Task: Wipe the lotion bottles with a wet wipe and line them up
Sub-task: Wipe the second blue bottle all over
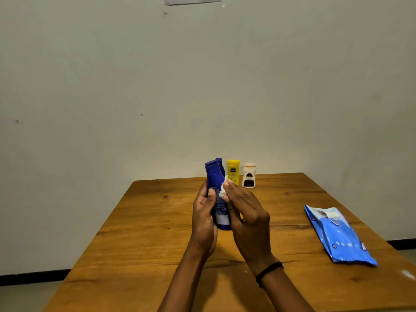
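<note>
Left grip [202, 212] wraps blue bottle [216, 176], held above worktop [157, 221]. Right grip [247, 212] pinches wadded wet wipe [224, 192] on its side. Risk: wet plastic slips, bottle drops, could topple yellow bottle [233, 172] and white bottle [249, 177] at far edge.

We find nothing legible: print on the blue bottle [215, 176], the logo on the yellow bottle [233, 171] at the table's [157, 221] far edge and letters on the wipes pack [337, 235] near its right edge all blur.

A plain, home-like room: a wooden table [146, 233] before a bare pale wall [112, 86], carrying lotion bottles [233, 173] and a wipes pack [337, 235].
</note>
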